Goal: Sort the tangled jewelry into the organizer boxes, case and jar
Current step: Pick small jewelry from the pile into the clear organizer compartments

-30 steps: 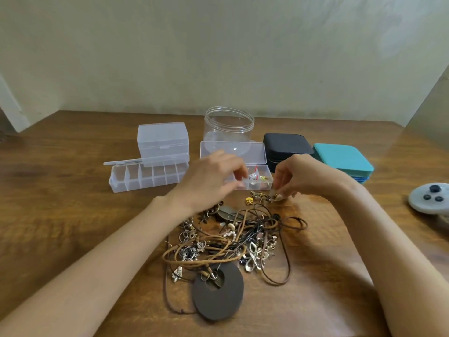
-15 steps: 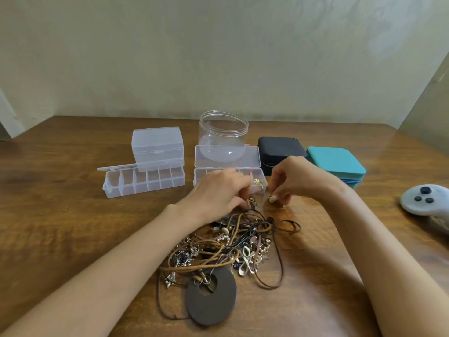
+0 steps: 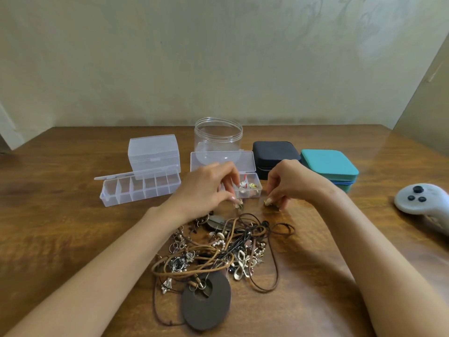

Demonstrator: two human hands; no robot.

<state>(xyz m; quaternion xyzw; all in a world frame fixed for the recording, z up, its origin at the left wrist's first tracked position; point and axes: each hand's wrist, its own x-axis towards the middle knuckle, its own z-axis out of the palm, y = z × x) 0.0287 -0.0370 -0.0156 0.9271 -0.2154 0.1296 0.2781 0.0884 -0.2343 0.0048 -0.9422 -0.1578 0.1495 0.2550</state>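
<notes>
Left hand point(image 3: 206, 188) and right hand point(image 3: 294, 183) are each pinched on a tiny piece, a silvery charm point(image 3: 239, 206) and a gold bit point(image 3: 266, 202), just before the open organizer box point(image 3: 258, 190). Either, being so small, could be fumbled back into the tangled pile point(image 3: 218, 251).

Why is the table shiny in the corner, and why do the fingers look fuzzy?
Head view: light glares off the polished table at its far right corner; head view again: the left hand looks smeared, probably motion blur, while the jar looks sharp.

Clear plastic jar point(image 3: 218, 137), glossy wooden table point(image 3: 60, 215)
</notes>
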